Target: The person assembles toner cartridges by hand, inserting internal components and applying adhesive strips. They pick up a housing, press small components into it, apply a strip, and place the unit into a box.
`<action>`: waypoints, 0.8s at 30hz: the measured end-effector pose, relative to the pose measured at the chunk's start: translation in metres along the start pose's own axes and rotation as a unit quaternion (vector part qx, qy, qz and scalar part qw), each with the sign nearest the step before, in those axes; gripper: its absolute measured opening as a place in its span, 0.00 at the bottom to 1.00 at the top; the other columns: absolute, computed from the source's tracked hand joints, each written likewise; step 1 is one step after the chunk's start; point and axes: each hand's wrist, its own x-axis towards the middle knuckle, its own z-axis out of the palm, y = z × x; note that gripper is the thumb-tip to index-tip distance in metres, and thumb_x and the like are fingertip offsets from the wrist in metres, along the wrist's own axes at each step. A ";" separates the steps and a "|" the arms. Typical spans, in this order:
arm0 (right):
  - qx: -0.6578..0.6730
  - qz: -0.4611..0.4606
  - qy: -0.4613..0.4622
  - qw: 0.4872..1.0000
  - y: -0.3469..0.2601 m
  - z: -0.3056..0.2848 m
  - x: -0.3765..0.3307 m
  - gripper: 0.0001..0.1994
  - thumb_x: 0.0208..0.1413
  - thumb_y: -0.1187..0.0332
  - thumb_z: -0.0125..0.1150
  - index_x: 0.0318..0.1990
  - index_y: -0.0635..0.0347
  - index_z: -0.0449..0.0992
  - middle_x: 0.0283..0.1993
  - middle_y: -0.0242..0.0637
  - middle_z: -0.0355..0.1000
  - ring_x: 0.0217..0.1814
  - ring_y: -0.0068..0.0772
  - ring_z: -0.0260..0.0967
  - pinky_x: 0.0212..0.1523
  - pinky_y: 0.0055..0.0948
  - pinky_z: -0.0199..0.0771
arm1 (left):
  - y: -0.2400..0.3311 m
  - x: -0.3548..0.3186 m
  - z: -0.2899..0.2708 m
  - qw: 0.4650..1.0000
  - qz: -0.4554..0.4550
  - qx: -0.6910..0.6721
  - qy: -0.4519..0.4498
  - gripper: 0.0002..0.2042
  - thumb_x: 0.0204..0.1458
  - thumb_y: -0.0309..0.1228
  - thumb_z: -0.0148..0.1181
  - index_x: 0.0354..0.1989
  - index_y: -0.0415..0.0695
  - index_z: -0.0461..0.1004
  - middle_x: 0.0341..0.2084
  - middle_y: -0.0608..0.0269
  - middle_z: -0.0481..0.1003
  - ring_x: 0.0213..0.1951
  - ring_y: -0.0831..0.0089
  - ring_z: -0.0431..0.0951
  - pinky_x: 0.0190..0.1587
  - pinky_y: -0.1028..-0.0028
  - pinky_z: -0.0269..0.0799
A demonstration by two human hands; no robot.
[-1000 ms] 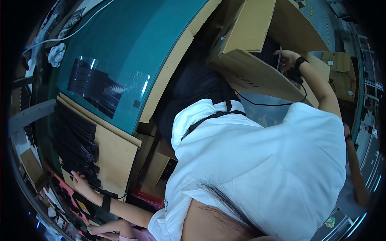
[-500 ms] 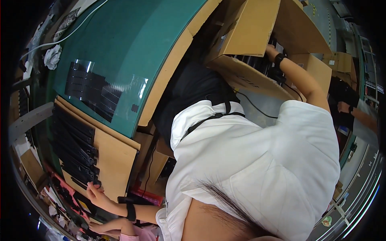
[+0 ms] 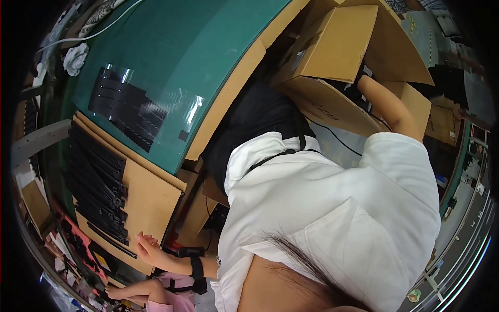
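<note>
The green counter point(image 3: 171, 57) runs up and away from the left hand point(image 3: 147, 248). Just beyond its loosely curled fingers point(image 3: 140, 240), which grip nothing, lies a flat cardboard sheet point(image 3: 148, 200); the fingertips touch its near edge. On it, farther out, a row of long black strips point(image 3: 96, 182) lie side by side, long axes slanting along the sheet. The right hand point(image 3: 361, 83) is sunk in an open brown carton point(image 3: 338, 52); probably reaching, but I cannot tell its grip.
</note>
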 end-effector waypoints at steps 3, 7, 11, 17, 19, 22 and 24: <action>0.036 0.044 0.056 0.997 0.005 0.008 0.013 0.39 0.49 0.45 0.51 0.64 0.60 0.52 0.62 0.46 0.57 0.65 0.44 0.53 0.62 0.44 0.53 | 0.008 -0.006 0.009 1.000 -0.003 -0.012 0.002 0.14 0.57 0.40 0.53 0.35 0.39 0.74 0.20 0.70 0.68 0.20 0.87 0.63 0.22 0.86 0.52; 0.083 0.100 0.120 0.984 0.009 0.020 0.029 0.36 0.51 0.47 0.48 0.64 0.60 0.52 0.60 0.46 0.59 0.64 0.43 0.54 0.61 0.44 0.54 | 0.012 -0.014 0.012 1.000 -0.029 -0.010 0.006 0.13 0.59 0.39 0.51 0.37 0.40 0.73 0.20 0.70 0.68 0.22 0.85 0.64 0.25 0.84 0.56; 0.134 0.138 0.182 0.964 0.010 0.029 0.041 0.34 0.53 0.48 0.46 0.63 0.60 0.53 0.58 0.46 0.61 0.63 0.43 0.56 0.61 0.44 0.55 | 0.005 -0.019 0.010 0.998 -0.045 -0.037 0.014 0.13 0.58 0.39 0.52 0.37 0.39 0.73 0.20 0.70 0.68 0.22 0.85 0.64 0.24 0.85 0.56; 0.197 0.185 0.237 0.933 0.024 0.038 0.060 0.31 0.56 0.50 0.43 0.62 0.60 0.53 0.56 0.46 0.64 0.61 0.42 0.59 0.60 0.44 0.57 | 0.008 -0.020 0.017 0.996 -0.056 -0.068 0.021 0.13 0.58 0.38 0.52 0.37 0.39 0.73 0.21 0.69 0.69 0.22 0.85 0.64 0.24 0.85 0.56; 0.215 0.185 0.248 0.926 0.019 0.038 0.064 0.30 0.57 0.50 0.41 0.62 0.60 0.53 0.55 0.46 0.65 0.61 0.42 0.60 0.59 0.44 0.57 | 0.007 -0.020 0.018 0.995 -0.066 -0.073 0.023 0.13 0.59 0.38 0.52 0.37 0.39 0.73 0.21 0.69 0.69 0.22 0.85 0.64 0.25 0.85 0.56; 0.232 0.179 0.244 0.924 0.018 0.032 0.067 0.31 0.56 0.51 0.45 0.62 0.62 0.53 0.52 0.46 0.68 0.58 0.40 0.63 0.57 0.43 0.60 | 0.012 -0.017 0.024 0.997 -0.044 -0.066 0.018 0.13 0.58 0.38 0.52 0.38 0.39 0.73 0.21 0.70 0.69 0.22 0.85 0.65 0.26 0.84 0.56; 0.241 0.183 0.232 0.924 0.035 0.027 0.062 0.33 0.55 0.50 0.49 0.61 0.63 0.53 0.49 0.45 0.69 0.55 0.39 0.65 0.55 0.42 0.63 | 0.022 -0.016 0.032 0.997 -0.028 -0.071 0.008 0.13 0.58 0.38 0.52 0.38 0.39 0.73 0.21 0.70 0.69 0.23 0.85 0.65 0.26 0.84 0.56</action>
